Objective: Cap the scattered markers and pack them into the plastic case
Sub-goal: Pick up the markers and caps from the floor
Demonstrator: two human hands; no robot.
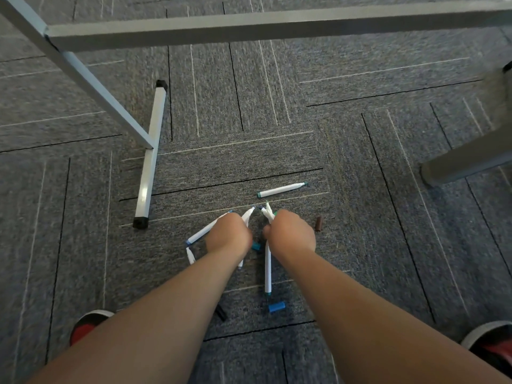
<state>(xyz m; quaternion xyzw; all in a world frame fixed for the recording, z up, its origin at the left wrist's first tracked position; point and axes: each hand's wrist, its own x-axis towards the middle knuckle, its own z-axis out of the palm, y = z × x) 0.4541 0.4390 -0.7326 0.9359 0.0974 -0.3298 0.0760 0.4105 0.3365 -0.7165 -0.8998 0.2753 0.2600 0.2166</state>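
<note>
White markers lie scattered on grey carpet. My left hand (227, 234) is closed around white markers whose tips stick out past the knuckles (247, 215). My right hand (291, 231) grips a small bunch of markers (267, 212) pointing away from me. One uncapped marker (282, 189) lies alone beyond both hands. Another marker (267, 270) lies lengthwise between my forearms. Loose caps rest nearby: a blue cap (276, 306), a teal cap (256, 246), a brown cap (319, 223) and a black cap (221, 312). No plastic case is in view.
A grey metal table frame (249, 29) crosses the top, and its white foot bar (149, 162) lies on the carpet to the left. A dark furniture leg (468, 159) stands at right. Red and grey shoes (86, 325) show at both lower corners.
</note>
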